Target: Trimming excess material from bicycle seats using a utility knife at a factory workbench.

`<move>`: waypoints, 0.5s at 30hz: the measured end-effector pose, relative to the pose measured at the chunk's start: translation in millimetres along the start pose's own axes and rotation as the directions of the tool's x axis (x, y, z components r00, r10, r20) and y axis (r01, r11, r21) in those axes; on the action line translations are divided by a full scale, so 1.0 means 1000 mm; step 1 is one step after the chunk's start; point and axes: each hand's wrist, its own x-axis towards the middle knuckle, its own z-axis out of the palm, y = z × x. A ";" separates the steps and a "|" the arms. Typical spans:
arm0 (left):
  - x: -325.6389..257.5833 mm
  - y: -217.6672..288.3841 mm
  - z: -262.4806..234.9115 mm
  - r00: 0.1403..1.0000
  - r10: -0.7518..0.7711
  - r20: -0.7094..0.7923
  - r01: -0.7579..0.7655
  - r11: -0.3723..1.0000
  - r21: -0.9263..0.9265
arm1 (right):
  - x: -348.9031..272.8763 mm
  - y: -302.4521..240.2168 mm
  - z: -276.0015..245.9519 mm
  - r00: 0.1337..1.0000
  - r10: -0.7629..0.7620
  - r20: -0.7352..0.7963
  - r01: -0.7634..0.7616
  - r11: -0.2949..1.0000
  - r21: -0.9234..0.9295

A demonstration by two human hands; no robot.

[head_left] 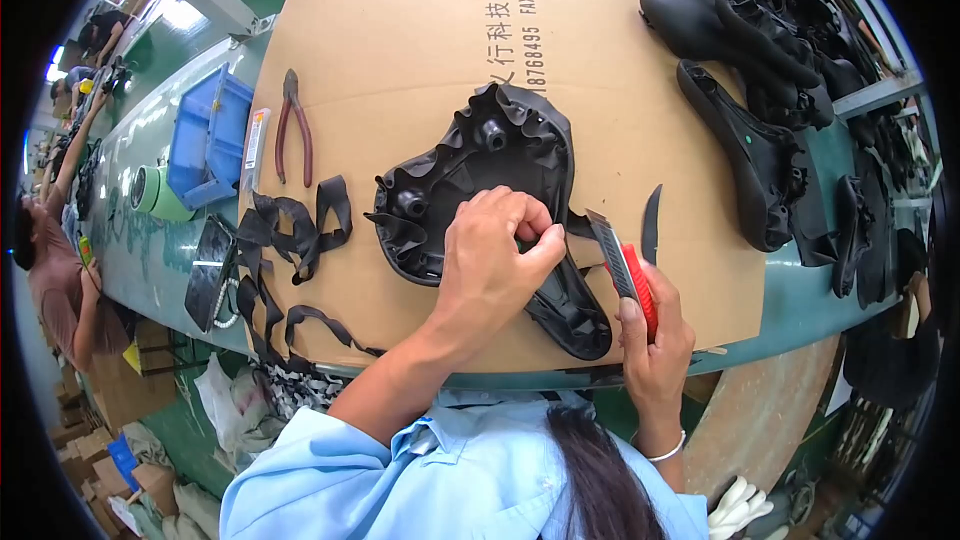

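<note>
A black bicycle saddle (510, 165) lies upside down on the cardboard sheet, its wide end far and its nose toward me. Gathered black cover material bunches along its rim. My left hand (492, 255) is over the saddle's middle, fingers curled in a pinch at its right edge; what they grip is hidden beneath them. In my right hand (655, 335) is a red utility knife (635, 285), its blade extended and pointing up and left. A dark strip of material (578, 224) sticks out from the saddle edge beside the blade tip.
Red-handled pliers (293, 130) and loose black strips (290, 230) lie on the left of the cardboard (380, 50). A blue bin (208, 135) and a phone (211, 270) are beyond. More black saddles (735, 150) pile up at right. A co-worker (65, 260) is at far left.
</note>
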 end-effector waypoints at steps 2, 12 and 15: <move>-0.002 -0.004 -0.005 1.000 -0.027 0.009 0.028 0.994 -0.105 | 0.013 -0.012 0.001 0.989 -0.143 0.029 0.145 0.985 -0.097; -0.008 -0.011 -0.014 1.000 -0.001 0.029 0.010 0.951 -0.308 | 0.012 -0.016 -0.020 0.945 -0.108 0.309 0.142 0.986 -0.089; -0.004 -0.011 -0.022 0.984 0.021 0.178 0.058 0.902 -0.428 | 0.008 -0.017 -0.038 0.918 -0.059 0.391 0.119 0.984 -0.132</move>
